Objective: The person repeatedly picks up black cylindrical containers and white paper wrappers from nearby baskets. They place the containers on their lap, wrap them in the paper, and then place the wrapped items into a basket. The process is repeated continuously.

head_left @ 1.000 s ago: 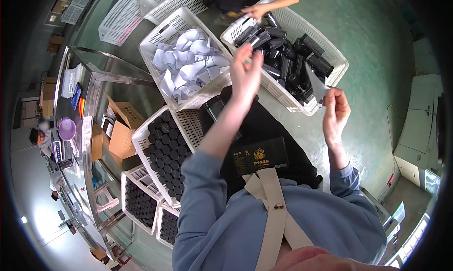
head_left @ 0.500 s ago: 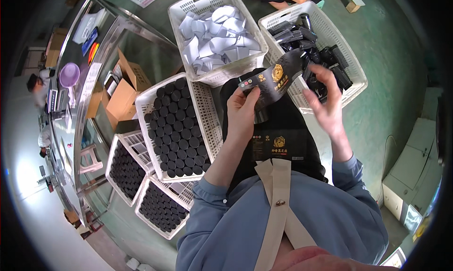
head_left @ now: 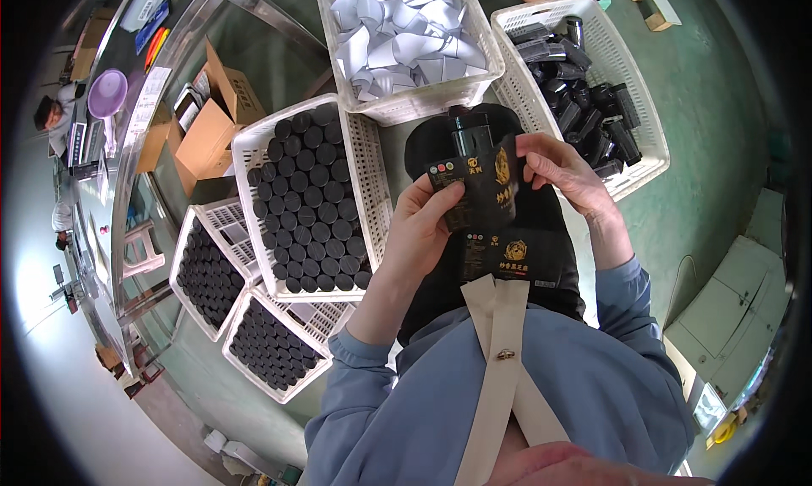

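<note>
In front of me a dark bottle (head_left: 470,133) with a black cap stands out above a black label (head_left: 480,180) with gold print, which covers its lower part. My left hand (head_left: 425,214) is closed on the label's left part, thumb on the printed front; its other fingers are hidden behind, so their grip on the bottle does not show. At the label's right edge, my right hand (head_left: 565,169) pinches it between thumb and fingers. A second black label (head_left: 512,256) lies flat on my dark-covered lap (head_left: 550,218).
White crates surround me: one (head_left: 416,108) with curled white paper pieces, one (head_left: 650,148) with loose dark bottles, and one (head_left: 366,160) with upright black-capped containers. Two smaller crates (head_left: 222,321) stand left. A cardboard box (head_left: 207,139) sits beside a metal-framed table (head_left: 182,50).
My right hand has closed on the label's right edge from an open pose. The label has turned more upright, and the bottle now shows above it. The view has shifted slightly.
</note>
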